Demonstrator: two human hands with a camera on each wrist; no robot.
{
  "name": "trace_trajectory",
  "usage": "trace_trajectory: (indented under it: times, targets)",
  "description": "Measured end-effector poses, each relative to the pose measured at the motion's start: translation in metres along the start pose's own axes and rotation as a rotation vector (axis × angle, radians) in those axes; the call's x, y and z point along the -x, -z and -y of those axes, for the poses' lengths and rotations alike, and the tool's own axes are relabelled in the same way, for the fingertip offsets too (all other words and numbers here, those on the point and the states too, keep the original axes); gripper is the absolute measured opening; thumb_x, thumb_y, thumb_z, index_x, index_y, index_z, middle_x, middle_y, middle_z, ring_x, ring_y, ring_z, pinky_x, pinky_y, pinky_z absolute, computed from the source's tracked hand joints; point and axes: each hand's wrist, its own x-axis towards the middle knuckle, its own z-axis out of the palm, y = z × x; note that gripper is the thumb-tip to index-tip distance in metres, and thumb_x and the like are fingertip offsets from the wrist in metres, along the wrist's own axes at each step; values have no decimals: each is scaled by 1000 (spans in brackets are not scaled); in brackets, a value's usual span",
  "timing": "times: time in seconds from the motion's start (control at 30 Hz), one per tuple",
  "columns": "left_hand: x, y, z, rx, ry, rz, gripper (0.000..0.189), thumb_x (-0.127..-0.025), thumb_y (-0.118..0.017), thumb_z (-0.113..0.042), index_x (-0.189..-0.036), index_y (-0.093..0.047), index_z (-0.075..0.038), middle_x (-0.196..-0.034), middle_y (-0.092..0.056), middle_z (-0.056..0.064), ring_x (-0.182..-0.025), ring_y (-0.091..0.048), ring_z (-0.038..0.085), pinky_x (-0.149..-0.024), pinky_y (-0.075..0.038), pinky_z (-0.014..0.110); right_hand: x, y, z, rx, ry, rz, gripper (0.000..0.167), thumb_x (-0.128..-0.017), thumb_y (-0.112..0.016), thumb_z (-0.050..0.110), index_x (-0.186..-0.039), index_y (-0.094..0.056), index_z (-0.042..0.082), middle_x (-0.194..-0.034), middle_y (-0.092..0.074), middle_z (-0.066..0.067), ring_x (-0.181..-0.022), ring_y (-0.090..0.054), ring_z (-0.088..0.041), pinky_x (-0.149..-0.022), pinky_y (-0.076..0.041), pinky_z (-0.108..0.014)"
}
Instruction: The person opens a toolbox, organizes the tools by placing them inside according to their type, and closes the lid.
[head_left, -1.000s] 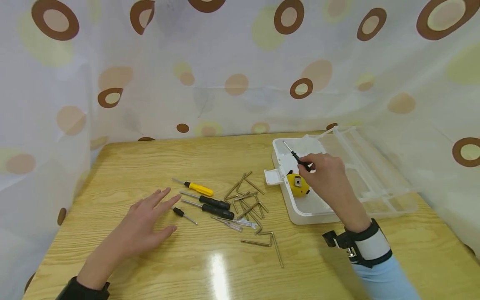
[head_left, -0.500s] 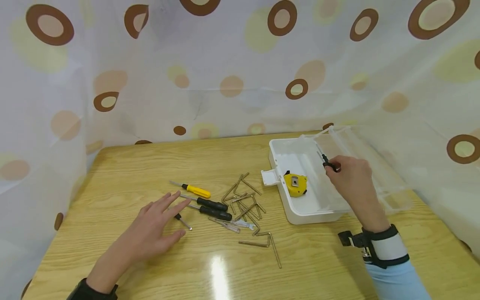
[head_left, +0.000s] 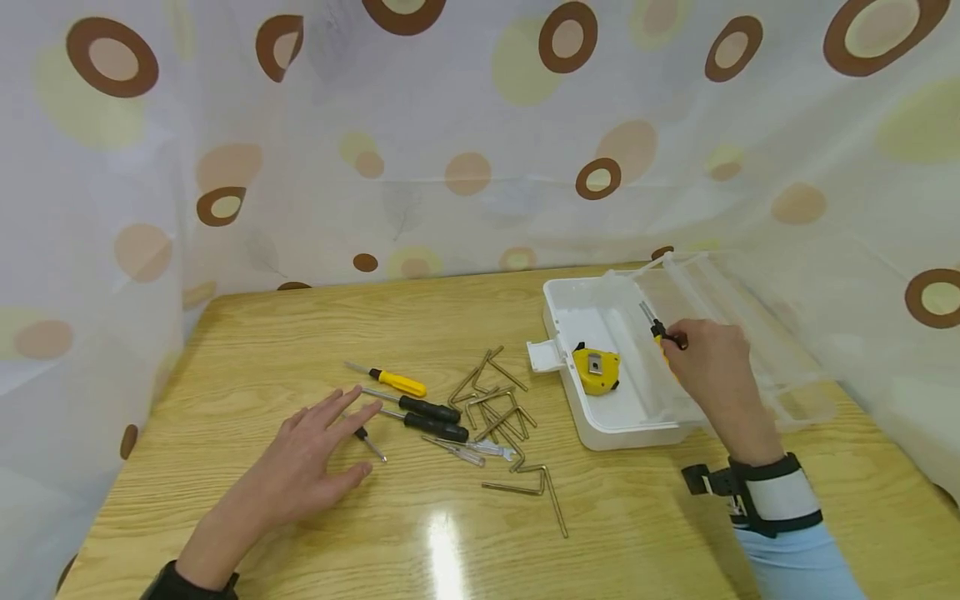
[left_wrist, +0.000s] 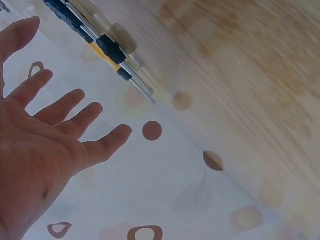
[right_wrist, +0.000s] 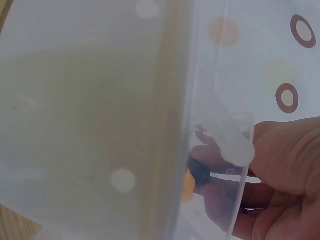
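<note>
My right hand (head_left: 708,367) is at the right part of the white toolbox (head_left: 637,438), pinching a small black-handled screwdriver (head_left: 677,340). A yellow-handled screwdriver (head_left: 659,334) lies close beside it, partly hidden by the fingers. In the right wrist view, the clear lid covers much of the scene, with a yellow handle (right_wrist: 188,186) near the fingertips. My left hand (head_left: 300,471) rests with fingers spread, partly covering another small screwdriver (head_left: 371,444). Beyond its fingertips lie a yellow screwdriver (head_left: 401,383) and two large black-handled screwdrivers (head_left: 430,409). A yellow tape measure (head_left: 597,372) sits in the box's left part.
Several brass-coloured hex keys (head_left: 504,410) lie heaped left of the box, and more bent ones (head_left: 551,500) are nearer the front. Clear-handled screwdrivers (head_left: 465,455) lie by a small wrench (head_left: 507,452). The transparent lid (head_left: 798,383) is folded to the right. A patterned curtain (head_left: 420,150) hangs behind.
My right hand has moved right and lowered the small screwdriver from above the box's left part to its right part. The left hand has shifted slightly right, covering more of the small screwdriver under it.
</note>
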Motion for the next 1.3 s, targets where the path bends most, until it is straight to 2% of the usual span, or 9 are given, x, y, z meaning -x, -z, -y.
trace_trajectory:
  times: [0.13,0.27,0.37,0.47,0.57,0.77,1.0,1.17,1.3]
  targets:
    - [1,-1,0,-4,-1,-1,71,-89,-78,-33,-153,-49,-21,-158,-46,18,-143,-46,45,-102,-40,74,2,-1,0,-10,-13,1,11,-88,-70,0,-89,-74,-11,-82,-74,-28,-58,-65,-35,-49,-47,-41]
    - [2,-1,0,-8,-2,-1,72,-88,-78,-32,-153,-49,-21,-159,-46,17,-143,-45,45,-102,-41,73,5,-2,1,-26,-12,-4,13,-89,-68,-1,-91,-73,-11,-84,-73,-31,-47,-56,-24,-42,-37,-30]
    - [3,-3,1,3,7,5,71,-88,-78,-32,-153,-50,-22,-159,-45,16,-144,-45,45,-103,-41,72,7,-3,2,-25,3,-21,15,-88,-68,0,-96,-74,-11,-89,-72,-32,-49,-57,-28,-42,-39,-35]
    - [5,-5,0,21,18,23,70,-89,-77,-31,-153,-50,-23,-160,-44,16,-145,-45,44,-104,-39,73,8,-5,9,-7,13,-42,19,-87,-71,2,-101,-75,-10,-98,-71,-35,-72,-64,-46,-57,-52,-52]
    - [6,-6,-1,20,21,37,69,-89,-77,-31,-153,-50,-23,-161,-43,16,-145,-44,44,-105,-39,73,9,-8,25,0,37,-52,21,-86,-74,3,-104,-75,-8,-108,-70,-35,-99,-63,-54,-79,-54,-63]
    - [6,-3,0,-2,19,18,71,-89,-77,-32,-153,-49,-23,-160,-45,16,-145,-44,44,-104,-40,73,14,-19,69,-69,239,-26,18,-85,-78,4,-102,-78,-3,-109,-72,-25,-100,-65,-45,-80,-57,-54]
    - [6,-4,1,-5,17,21,72,-89,-77,-33,-154,-48,-22,-160,-45,16,-145,-44,44,-104,-40,72,24,-46,127,-72,510,118,18,-85,-81,12,-102,-78,5,-105,-74,-12,-97,-68,-30,-76,-60,-38]
    - [9,-4,3,-23,25,8,73,-89,-77,-34,-154,-47,-22,-160,-44,16,-145,-44,44,-103,-42,72,35,-69,161,-77,649,333,17,-90,-78,17,-105,-78,10,-108,-73,-8,-95,-69,-23,-77,-60,-33]
    - [10,-5,5,-26,25,-2,73,-88,-78,-34,-154,-48,-23,-159,-45,16,-145,-45,43,-102,-43,71,42,-89,178,-54,703,506,21,-96,-71,21,-114,-76,13,-127,-69,-12,-112,-68,-26,-91,-59,-39]
